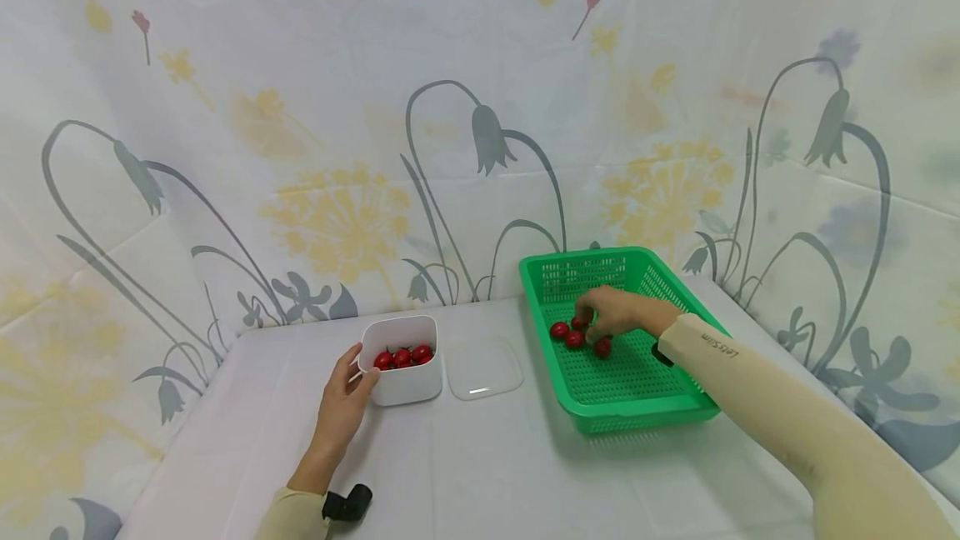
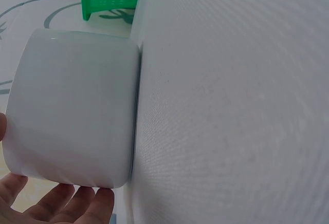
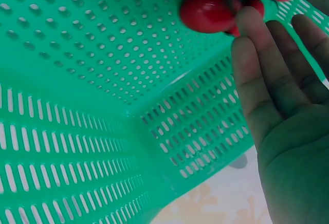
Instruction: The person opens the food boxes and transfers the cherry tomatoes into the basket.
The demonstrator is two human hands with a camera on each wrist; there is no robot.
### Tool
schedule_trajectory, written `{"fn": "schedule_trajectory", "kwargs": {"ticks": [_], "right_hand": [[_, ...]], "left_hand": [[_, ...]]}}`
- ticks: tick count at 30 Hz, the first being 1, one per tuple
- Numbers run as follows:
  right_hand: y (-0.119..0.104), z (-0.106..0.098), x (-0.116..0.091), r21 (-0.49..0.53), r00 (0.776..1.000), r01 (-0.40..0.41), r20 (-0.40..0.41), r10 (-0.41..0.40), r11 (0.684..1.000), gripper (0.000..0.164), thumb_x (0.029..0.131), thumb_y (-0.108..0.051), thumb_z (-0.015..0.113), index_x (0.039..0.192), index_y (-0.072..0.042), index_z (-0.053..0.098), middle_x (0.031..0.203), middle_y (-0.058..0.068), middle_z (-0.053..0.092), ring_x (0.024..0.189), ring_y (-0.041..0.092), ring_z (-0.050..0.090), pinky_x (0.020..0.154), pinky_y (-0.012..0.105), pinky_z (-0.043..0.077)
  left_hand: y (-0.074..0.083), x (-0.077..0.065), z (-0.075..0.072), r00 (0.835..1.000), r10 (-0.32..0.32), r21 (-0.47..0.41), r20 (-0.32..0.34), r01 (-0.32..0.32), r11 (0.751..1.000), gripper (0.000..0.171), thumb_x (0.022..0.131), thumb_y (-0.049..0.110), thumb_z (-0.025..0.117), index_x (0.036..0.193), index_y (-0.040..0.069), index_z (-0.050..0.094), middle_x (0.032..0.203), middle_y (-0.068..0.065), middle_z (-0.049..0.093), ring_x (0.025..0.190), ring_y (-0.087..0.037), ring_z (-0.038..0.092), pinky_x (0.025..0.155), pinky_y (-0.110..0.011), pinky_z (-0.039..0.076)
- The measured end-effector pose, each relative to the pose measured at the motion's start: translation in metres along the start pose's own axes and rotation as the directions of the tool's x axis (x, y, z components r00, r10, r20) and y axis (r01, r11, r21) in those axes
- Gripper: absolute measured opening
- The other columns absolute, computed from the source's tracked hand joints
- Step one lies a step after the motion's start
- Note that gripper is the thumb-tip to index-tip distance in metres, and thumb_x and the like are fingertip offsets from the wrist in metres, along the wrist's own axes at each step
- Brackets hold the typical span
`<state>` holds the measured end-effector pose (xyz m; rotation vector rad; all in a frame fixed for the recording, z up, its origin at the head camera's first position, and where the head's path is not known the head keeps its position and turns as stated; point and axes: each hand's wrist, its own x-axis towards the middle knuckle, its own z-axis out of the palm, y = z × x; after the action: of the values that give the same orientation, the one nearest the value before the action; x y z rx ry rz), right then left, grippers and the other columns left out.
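My left hand (image 1: 348, 394) holds a white box (image 1: 408, 388) by its near left corner. The thumb lies at the rim and the fingers press the side of the white box (image 2: 77, 106) in the left wrist view. Inside it lie several cherry tomatoes (image 1: 402, 357). Over on the right, my right hand (image 1: 611, 312) reaches down into a green basket (image 1: 637, 411). In the right wrist view its fingers (image 3: 249, 62) are nearly straight, tips at a red cherry tomato (image 3: 205, 12). Several more tomatoes (image 1: 559, 330) lie around those fingertips; the hand partly hides them.
A flat clear lid (image 1: 483, 367) lies on the white tablecloth (image 1: 480, 465) between box and basket. A flower-printed sheet (image 1: 480, 40) hangs behind and along both sides. The basket's perforated walls surround the right hand.
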<state>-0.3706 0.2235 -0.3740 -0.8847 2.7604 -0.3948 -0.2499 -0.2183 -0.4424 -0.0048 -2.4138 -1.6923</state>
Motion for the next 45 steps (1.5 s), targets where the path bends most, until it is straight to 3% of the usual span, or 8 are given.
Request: {"fn": "schedule_trajectory", "kwargs": {"ticks": [9,20,31,45], "right_hand": [[-0.009,-0.010,0.001,0.018,0.996,0.054,-0.069,-0.052,0.998,0.019,0.084,-0.013,0.072,0.100,-0.006,0.065,0.101,0.010,0.064,0.084,0.017,0.059,0.073,0.036,0.051],[-0.045,-0.037,0.004,0.102,0.980,0.124,-0.166,-0.106,0.987,0.018,0.086,-0.015,0.072,0.102,-0.013,0.063,0.105,0.004,0.062,0.093,0.021,0.062,0.081,0.036,0.051],[-0.084,-0.052,0.032,0.096,0.962,0.192,-0.214,-0.168,0.977,0.017,0.087,-0.021,0.071,0.100,-0.016,0.063,0.101,0.000,0.063,0.088,0.013,0.061,0.080,0.032,0.051],[-0.155,-0.045,0.078,0.026,0.944,0.290,-0.171,-0.281,0.957,0.016,0.087,-0.022,0.071,0.099,-0.016,0.062,0.102,-0.001,0.063,0.089,0.009,0.060,0.079,0.025,0.050]], "left_hand": [[-0.001,-0.001,0.000,1.000,0.004,-0.005,0.002,-0.004,1.000,0.059,0.098,0.025,0.055,0.149,0.012,0.029,0.143,-0.025,0.039,0.127,-0.042,0.044,0.103,-0.054,0.036],[0.001,0.000,-0.001,1.000,-0.014,-0.015,0.002,0.014,1.000,0.058,0.099,0.023,0.054,0.150,0.014,0.029,0.143,-0.023,0.039,0.128,-0.041,0.043,0.104,-0.053,0.036],[-0.001,0.001,0.000,1.000,-0.002,-0.035,0.008,0.002,0.999,0.060,0.098,0.026,0.055,0.150,0.014,0.028,0.143,-0.023,0.039,0.128,-0.040,0.043,0.104,-0.053,0.036],[-0.003,0.001,0.000,1.000,0.006,-0.038,0.011,-0.005,0.999,0.060,0.098,0.027,0.056,0.149,0.013,0.030,0.143,-0.025,0.039,0.128,-0.041,0.043,0.103,-0.054,0.036]]}}
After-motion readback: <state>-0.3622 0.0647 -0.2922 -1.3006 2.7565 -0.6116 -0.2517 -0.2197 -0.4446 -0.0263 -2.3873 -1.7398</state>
